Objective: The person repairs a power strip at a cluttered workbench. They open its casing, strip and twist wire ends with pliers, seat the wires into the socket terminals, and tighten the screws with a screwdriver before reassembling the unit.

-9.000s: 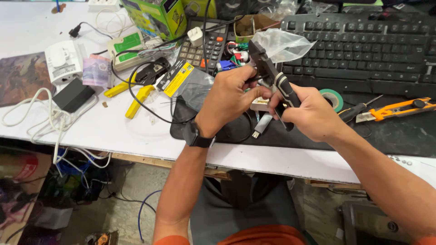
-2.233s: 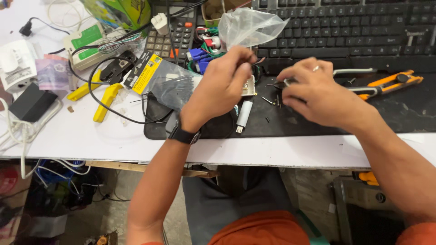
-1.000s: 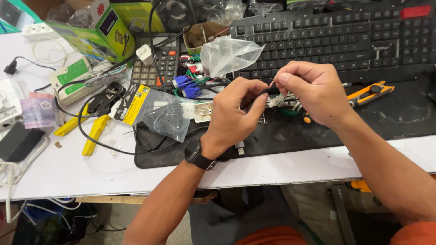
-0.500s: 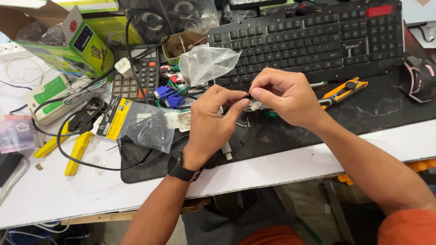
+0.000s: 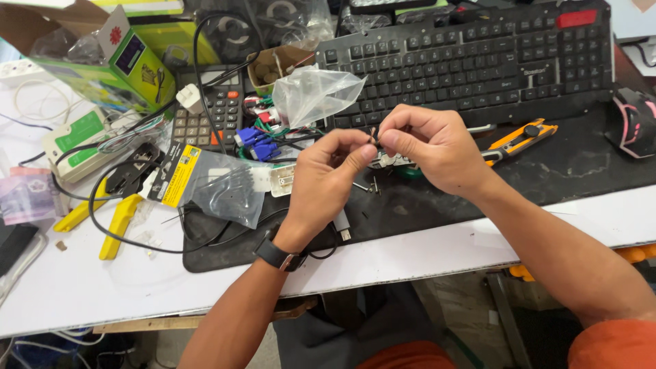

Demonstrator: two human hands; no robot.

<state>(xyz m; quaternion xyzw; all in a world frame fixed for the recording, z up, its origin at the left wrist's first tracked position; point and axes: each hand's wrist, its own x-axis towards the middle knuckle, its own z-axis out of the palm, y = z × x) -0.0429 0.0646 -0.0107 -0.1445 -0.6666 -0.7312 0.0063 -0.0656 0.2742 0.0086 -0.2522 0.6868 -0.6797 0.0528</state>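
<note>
Both hands now raised off the mat: left hand [image 5: 328, 171] and right hand [image 5: 430, 147] fingertips pinch one tiny dark part [image 5: 374, 140]; I read fine alignment underway.

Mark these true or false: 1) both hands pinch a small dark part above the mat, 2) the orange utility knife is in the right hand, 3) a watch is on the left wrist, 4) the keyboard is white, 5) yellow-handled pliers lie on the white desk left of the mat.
1. True: the left hand and right hand meet fingertip to fingertip on a small dark part above the black mat.
2. False: the orange utility knife lies on the mat, beside the right hand.
3. True: a dark watch sits on the left wrist.
4. False: the keyboard is black.
5. True: the yellow-handled pliers lie on the white desk.
</note>
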